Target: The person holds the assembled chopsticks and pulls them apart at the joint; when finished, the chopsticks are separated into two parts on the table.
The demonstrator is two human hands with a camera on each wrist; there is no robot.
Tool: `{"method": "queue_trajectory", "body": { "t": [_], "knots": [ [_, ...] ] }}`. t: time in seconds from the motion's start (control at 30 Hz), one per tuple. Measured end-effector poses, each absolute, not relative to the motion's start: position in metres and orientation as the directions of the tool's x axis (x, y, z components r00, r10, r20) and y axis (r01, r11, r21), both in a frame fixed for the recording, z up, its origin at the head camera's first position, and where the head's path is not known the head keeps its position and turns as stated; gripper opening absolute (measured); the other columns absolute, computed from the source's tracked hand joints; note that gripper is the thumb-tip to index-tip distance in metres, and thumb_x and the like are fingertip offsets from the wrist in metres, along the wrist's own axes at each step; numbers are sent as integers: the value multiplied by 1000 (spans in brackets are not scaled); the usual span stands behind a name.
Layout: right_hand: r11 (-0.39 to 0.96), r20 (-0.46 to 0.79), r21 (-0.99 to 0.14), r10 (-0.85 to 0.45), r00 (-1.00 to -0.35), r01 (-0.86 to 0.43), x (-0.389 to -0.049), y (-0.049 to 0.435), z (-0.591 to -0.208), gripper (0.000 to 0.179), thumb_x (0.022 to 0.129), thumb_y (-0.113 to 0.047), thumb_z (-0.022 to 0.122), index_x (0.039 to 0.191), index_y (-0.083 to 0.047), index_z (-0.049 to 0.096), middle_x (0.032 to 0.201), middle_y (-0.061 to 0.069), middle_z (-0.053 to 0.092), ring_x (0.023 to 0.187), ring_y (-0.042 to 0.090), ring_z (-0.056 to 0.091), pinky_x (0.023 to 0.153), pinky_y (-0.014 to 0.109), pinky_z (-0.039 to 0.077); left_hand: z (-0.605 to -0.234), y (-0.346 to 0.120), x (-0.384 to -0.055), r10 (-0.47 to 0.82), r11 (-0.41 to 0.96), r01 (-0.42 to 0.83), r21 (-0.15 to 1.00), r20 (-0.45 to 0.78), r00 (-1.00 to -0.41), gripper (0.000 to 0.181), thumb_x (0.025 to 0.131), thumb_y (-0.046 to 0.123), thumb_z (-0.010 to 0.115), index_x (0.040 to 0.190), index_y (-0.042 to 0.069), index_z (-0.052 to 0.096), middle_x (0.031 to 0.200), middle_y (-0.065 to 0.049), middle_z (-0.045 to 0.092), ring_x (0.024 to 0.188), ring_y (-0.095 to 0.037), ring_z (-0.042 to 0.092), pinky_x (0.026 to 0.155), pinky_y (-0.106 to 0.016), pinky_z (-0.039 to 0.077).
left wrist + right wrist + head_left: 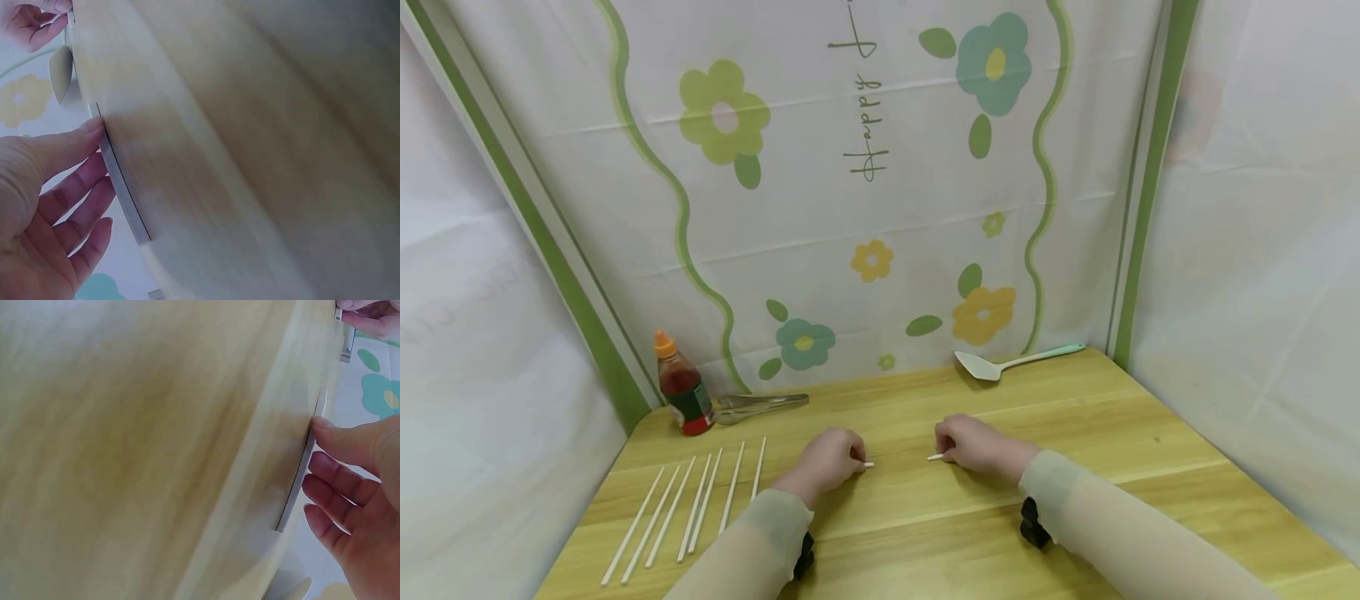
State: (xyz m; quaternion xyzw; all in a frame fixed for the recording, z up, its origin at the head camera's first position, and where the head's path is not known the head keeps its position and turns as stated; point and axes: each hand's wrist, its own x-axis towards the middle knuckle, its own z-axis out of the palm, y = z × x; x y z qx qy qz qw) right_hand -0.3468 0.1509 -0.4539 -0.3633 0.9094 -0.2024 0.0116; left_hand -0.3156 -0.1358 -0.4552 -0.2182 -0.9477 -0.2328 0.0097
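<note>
My left hand [829,460] pinches a short white stick [124,184] between thumb and fingertips, low over the wooden table [887,517]. In the head view only its tip shows past the fingers. A similar short white stick [302,472] is pinched by my right hand [973,444], with its end [935,457] pointing toward the left hand. A gap separates the two sticks. Both lie roughly sideways, close along the tabletop. Left of my left hand, several long thin white sticks [664,517] lie side by side on the table.
At the back left stands a squeeze bottle of red sauce [685,387] with an orange cap, metal tongs [763,407] beside it. A white spatula [981,365] with a mint handle lies at the back right edge. Printed fabric walls [880,325] enclose the table's back and sides.
</note>
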Motion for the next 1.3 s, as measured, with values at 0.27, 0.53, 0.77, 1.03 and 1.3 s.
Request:
{"method": "queue_trajectory", "body": {
  "t": [0.27,0.53,0.77,1.03,1.3],
  "knots": [
    [679,120,-366,-643,-756,-636,-349,147,-454,19,83,-1,77,80,-14,62,74,-8,53,70,11,47,66,31,43,-451,-138,-316,402,805,415,424,125,-907,14,81,15,82,77,15,69,75,9,57,68,-11,51,65,-32,45],
    [661,107,-410,-649,-753,-628,-352,146,-456,20,83,2,75,80,-11,61,73,-6,53,68,11,47,65,31,43,-429,-175,-311,260,824,325,464,201,-944,10,86,15,76,93,9,71,92,-1,67,85,-21,62,75,-44,50],
    [647,122,-423,-653,-748,-634,-348,151,-456,20,82,4,75,81,-10,61,72,-6,53,67,11,47,64,31,42,-426,-238,-301,60,915,84,395,74,-995,18,82,14,77,86,7,61,81,-4,59,72,-22,55,62,-41,46],
    [662,109,-452,-624,-774,-597,-347,156,-457,20,84,1,75,80,-12,60,73,-6,54,67,12,47,63,31,42,-431,-254,-287,-17,950,-35,312,-60,-998,15,82,9,68,76,5,56,76,-8,56,68,-25,51,63,-43,45],
    [651,114,-453,-635,-764,-609,-347,153,-458,19,85,0,75,80,-13,61,73,-6,54,67,11,48,63,31,43,-424,-247,-282,-12,945,-25,325,-44,-999,11,81,3,64,78,6,54,74,-7,53,66,-26,50,60,-41,44]
  ]
}}
